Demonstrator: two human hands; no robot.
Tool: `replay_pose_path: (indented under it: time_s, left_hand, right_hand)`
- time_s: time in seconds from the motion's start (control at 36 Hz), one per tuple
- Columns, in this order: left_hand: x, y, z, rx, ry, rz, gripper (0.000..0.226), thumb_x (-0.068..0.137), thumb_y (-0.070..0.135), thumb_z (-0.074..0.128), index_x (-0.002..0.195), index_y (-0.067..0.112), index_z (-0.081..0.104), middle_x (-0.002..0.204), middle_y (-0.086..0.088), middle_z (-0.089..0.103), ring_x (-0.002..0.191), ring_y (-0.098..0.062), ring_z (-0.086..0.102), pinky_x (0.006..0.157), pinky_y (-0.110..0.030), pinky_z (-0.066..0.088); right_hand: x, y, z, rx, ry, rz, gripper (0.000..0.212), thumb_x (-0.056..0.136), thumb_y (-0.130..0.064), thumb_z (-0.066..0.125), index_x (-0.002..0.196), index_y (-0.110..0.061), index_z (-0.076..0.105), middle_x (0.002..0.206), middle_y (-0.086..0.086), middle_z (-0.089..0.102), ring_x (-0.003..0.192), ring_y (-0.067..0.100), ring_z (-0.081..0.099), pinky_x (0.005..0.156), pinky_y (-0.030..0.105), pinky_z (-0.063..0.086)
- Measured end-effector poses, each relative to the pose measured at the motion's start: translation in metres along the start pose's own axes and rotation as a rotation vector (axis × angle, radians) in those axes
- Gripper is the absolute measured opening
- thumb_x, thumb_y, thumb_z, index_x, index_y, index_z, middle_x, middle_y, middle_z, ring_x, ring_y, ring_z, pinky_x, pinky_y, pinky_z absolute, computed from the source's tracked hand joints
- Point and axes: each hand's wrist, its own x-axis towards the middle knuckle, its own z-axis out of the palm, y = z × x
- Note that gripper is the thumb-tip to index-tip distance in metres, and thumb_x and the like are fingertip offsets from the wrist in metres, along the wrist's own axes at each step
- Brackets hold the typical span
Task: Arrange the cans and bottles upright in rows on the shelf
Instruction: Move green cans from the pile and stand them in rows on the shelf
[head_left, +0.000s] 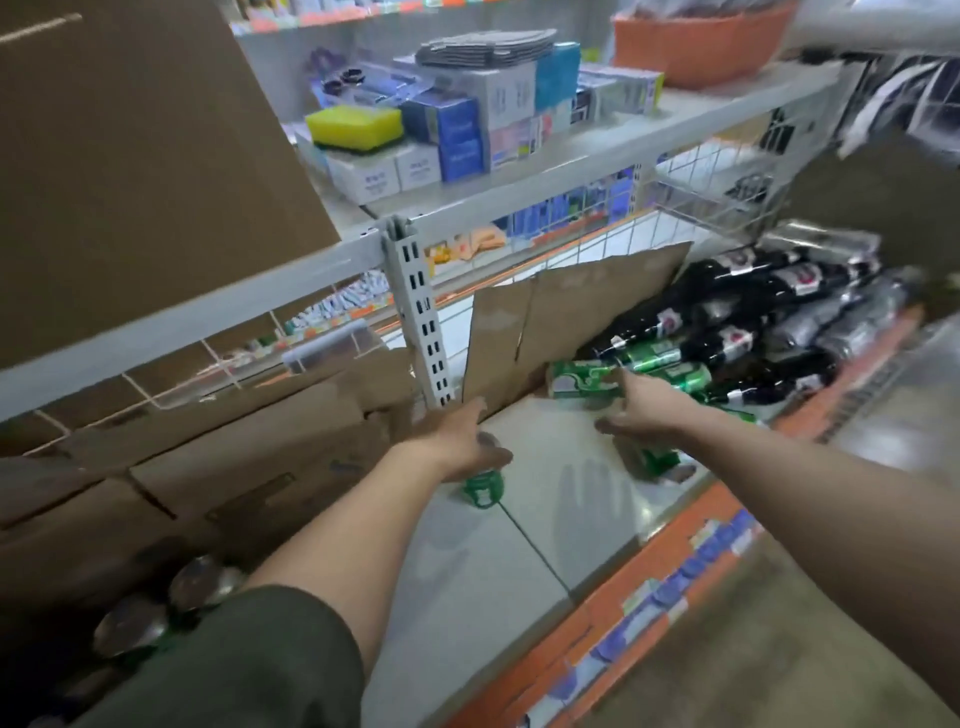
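On the white shelf (524, 561) my left hand (457, 441) grips the top of an upright green can (484, 489) from above. My right hand (641, 410) reaches further right with thumb and forefinger spread, the forefinger touching a green can lying on its side (582, 382). Another green can (652, 460) sits just under that hand, partly hidden by it. More green cans (670, 364) lie behind, against a pile of dark bottles (753, 317) lying on their sides.
A loose cardboard sheet (571, 317) leans at the shelf's back. Cardboard boxes (218, 467) fill the left bay beyond a slotted upright post (421, 322). Can tops (197, 582) show at lower left. An orange price strip (649, 597) edges the shelf.
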Motion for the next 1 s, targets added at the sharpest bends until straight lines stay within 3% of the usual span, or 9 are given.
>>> replay_pose_path:
  time_s: [0.08, 0.19, 0.25, 0.33, 0.44, 0.67, 0.92, 1.0]
  left_hand:
    - [0.011, 0.006, 0.007, 0.038, -0.038, -0.004, 0.071, 0.081, 0.053, 0.078, 0.135, 0.021, 0.044, 0.116, 0.005, 0.054, 0.103, -0.018, 0.053, 0.086, -0.031, 0.046]
    - [0.027, 0.003, 0.020, 0.150, -0.002, -0.015, 0.083, 0.077, 0.057, 0.077, 0.145, 0.027, 0.042, 0.127, 0.000, 0.058, 0.111, -0.025, 0.060, 0.093, -0.039, 0.053]
    - [0.035, 0.000, 0.027, 0.127, -0.019, -0.040, 0.072, 0.080, 0.045, 0.075, 0.143, 0.027, 0.045, 0.131, -0.003, 0.058, 0.110, -0.025, 0.059, 0.091, -0.036, 0.053]
    - [0.046, 0.002, 0.033, 0.111, -0.053, -0.071, 0.049, 0.085, 0.035, 0.069, 0.130, 0.022, 0.056, 0.117, -0.002, 0.056, 0.099, -0.021, 0.054, 0.082, -0.030, 0.050]
    - [0.063, 0.010, 0.027, 0.080, -0.035, -0.112, 0.032, 0.086, 0.033, 0.069, 0.111, 0.015, 0.062, 0.106, -0.005, 0.061, 0.094, -0.025, 0.060, 0.085, -0.038, 0.057]
    - [0.081, 0.018, 0.023, 0.092, -0.012, -0.192, 0.025, 0.082, 0.036, 0.067, 0.096, 0.015, 0.062, 0.096, -0.008, 0.063, 0.085, -0.026, 0.062, 0.070, -0.032, 0.052]
    - [0.083, 0.027, 0.025, 0.105, -0.032, -0.220, 0.029, 0.084, 0.032, 0.068, 0.101, 0.009, 0.061, 0.099, -0.011, 0.064, 0.090, -0.029, 0.063, 0.066, -0.033, 0.047]
    - [0.078, 0.028, 0.025, 0.094, -0.054, -0.225, 0.030, 0.085, 0.032, 0.068, 0.103, 0.011, 0.059, 0.104, -0.010, 0.064, 0.092, -0.027, 0.062, 0.068, -0.034, 0.047]
  right_hand:
    - [0.018, 0.010, 0.007, 0.001, -0.020, -0.012, 0.077, 0.081, -0.039, 0.069, 0.148, -0.021, 0.037, 0.135, 0.014, 0.056, 0.116, 0.031, 0.057, 0.087, 0.034, 0.049]
    - [0.048, 0.015, 0.019, -0.048, -0.029, -0.068, 0.076, 0.083, -0.037, 0.069, 0.148, -0.019, 0.034, 0.143, 0.012, 0.046, 0.125, 0.033, 0.049, 0.099, 0.045, 0.048]
    - [0.066, 0.015, 0.024, -0.088, -0.031, -0.081, 0.080, 0.082, -0.035, 0.069, 0.150, -0.018, 0.031, 0.148, 0.010, 0.042, 0.132, 0.034, 0.043, 0.103, 0.049, 0.045]
    - [0.090, 0.015, 0.028, -0.104, -0.035, -0.111, 0.082, 0.079, -0.029, 0.068, 0.150, -0.016, 0.031, 0.153, 0.009, 0.038, 0.138, 0.032, 0.037, 0.109, 0.047, 0.040]
    - [0.117, 0.017, 0.035, -0.142, -0.064, -0.124, 0.077, 0.079, -0.023, 0.066, 0.148, -0.013, 0.033, 0.148, 0.011, 0.040, 0.138, 0.032, 0.037, 0.111, 0.048, 0.037]
    - [0.151, 0.020, 0.047, -0.295, 0.058, -0.122, 0.049, 0.085, -0.013, 0.058, 0.133, -0.015, 0.050, 0.131, 0.009, 0.044, 0.124, 0.033, 0.042, 0.098, 0.048, 0.041]
    - [0.155, 0.020, 0.054, -0.283, 0.066, -0.094, 0.051, 0.083, -0.018, 0.060, 0.133, -0.017, 0.048, 0.131, 0.010, 0.046, 0.126, 0.036, 0.040, 0.101, 0.046, 0.034]
    - [0.146, 0.015, 0.051, -0.252, 0.009, -0.062, 0.057, 0.076, -0.024, 0.070, 0.130, -0.019, 0.051, 0.129, 0.008, 0.046, 0.125, 0.036, 0.041, 0.103, 0.046, 0.032]
